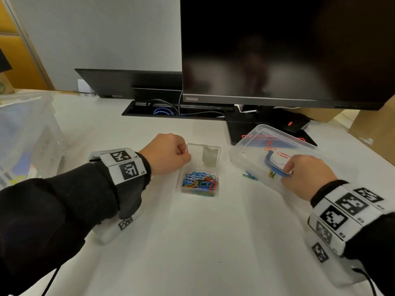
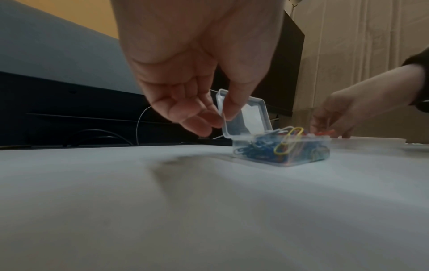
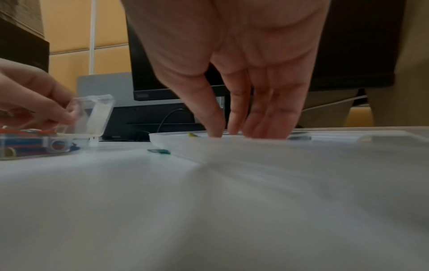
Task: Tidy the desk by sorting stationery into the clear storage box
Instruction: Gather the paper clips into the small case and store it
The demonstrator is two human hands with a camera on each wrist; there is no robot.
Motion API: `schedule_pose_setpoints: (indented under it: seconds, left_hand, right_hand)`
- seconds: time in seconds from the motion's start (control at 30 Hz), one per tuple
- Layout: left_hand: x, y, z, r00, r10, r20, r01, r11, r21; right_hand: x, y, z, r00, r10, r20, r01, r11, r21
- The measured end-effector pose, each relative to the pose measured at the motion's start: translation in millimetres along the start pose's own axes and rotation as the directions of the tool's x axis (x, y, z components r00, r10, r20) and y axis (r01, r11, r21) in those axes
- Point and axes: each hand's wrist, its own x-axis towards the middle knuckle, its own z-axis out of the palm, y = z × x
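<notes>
Left hand (image 1: 168, 153) pinching the raised lid (image 1: 204, 155) of a little clear box (image 1: 199, 181), thumb and a finger curled on the lid's left edge. Box full of colored paper clips (image 1: 201, 180), sitting on the white counter (image 1: 192, 242). Right hand (image 1: 307, 176) down in a bigger clear storage box (image 1: 256, 135) just to the right, fingers reaching straight down; cannot tell if holding anything. A few red clips (image 1: 270, 147), a yellow clip (image 1: 271, 174) and a blue thing (image 1: 269, 158) inside that box. One teal clip (image 1: 250, 176) loose on the counter between the two boxes. Dark monitor (image 1: 277, 50) standing behind.
</notes>
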Motion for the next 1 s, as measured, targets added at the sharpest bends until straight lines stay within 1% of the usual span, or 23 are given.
schedule_pose_setpoints:
  seconds: [0.07, 0.1, 0.17, 0.23, 0.3, 0.37, 0.43, 0.5, 0.53, 0.6, 0.67, 0.77, 0.9, 0.93, 1.0]
  left_hand:
    - [-1, 1, 0, 1.000, -0.004, 0.001, 0.004, 1.000, 0.000]
    - [-1, 2, 0, 1.000, -0.005, 0.001, 0.005, 1.000, 0.002]
    - [-2, 3, 0, 1.000, -0.008, 0.001, 0.008, 1.000, 0.007]
    - [-3, 3, 0, 1.000, -0.015, -0.002, 0.015, 1.000, 0.015]
    - [-3, 3, -1, 1.000, -0.024, -0.001, 0.024, 0.999, 0.023]
    - [-3, 4, -1, 0.999, -0.036, -0.001, 0.036, 0.999, 0.023]
    - [-4, 4, -2, 0.999, -0.053, -0.003, 0.053, 0.998, 0.030]
    - [-3, 4, -2, 0.997, -0.080, -0.011, 0.081, 0.996, 0.039]
    - [-3, 4, -3, 0.995, -0.097, -0.017, 0.098, 0.994, 0.042]
    - [-2, 4, -3, 0.991, -0.128, -0.030, 0.129, 0.991, 0.046]
    - [-2, 3, -3, 0.989, -0.143, -0.029, 0.144, 0.988, 0.053]
    - [-2, 3, -2, 0.987, -0.161, -0.009, 0.161, 0.986, 0.045]
    - [-3, 4, -3, 0.985, -0.175, 0.005, 0.174, 0.983, 0.055]
    - [-4, 4, -3, 0.984, -0.177, 0.010, 0.176, 0.983, 0.059]
    - [-4, 4, -3, 0.983, -0.183, 0.019, 0.181, 0.982, 0.059]
  right_hand:
    - [0, 3, 0, 1.000, -0.012, 0.022, 0.012, 1.000, -0.002]
    - [1, 3, 1, 0.999, -0.041, 0.025, 0.040, 0.999, 0.026]
    - [1, -1, 2, 0.992, -0.122, 0.044, 0.115, 0.985, 0.127]
    - [-2, -6, 2, 0.977, -0.192, 0.098, 0.166, 0.961, 0.222]
    - [-6, -12, 3, 0.959, -0.252, 0.130, 0.209, 0.938, 0.276]
    - [-9, -17, 5, 0.953, -0.280, 0.116, 0.236, 0.926, 0.294]
    - [-10, -20, 5, 0.960, -0.265, 0.088, 0.233, 0.932, 0.277]
    - [-8, -18, 4, 0.977, -0.205, 0.061, 0.189, 0.962, 0.199]
    - [-5, -16, 4, 0.988, -0.152, 0.039, 0.145, 0.979, 0.142]
    - [0, -10, 3, 1.000, -0.015, 0.010, 0.014, 0.999, 0.037]
    - [6, -5, 3, 0.993, 0.121, 0.006, -0.121, 0.992, -0.039]
    - [22, -2, 5, 0.970, 0.241, -0.021, -0.242, 0.969, -0.058]
    - [48, 2, 11, 0.924, 0.372, -0.082, -0.377, 0.924, -0.057]
    - [53, 5, 11, 0.919, 0.387, -0.075, -0.391, 0.920, -0.039]
    - [60, 15, 12, 0.931, 0.365, -0.015, -0.365, 0.931, 0.000]
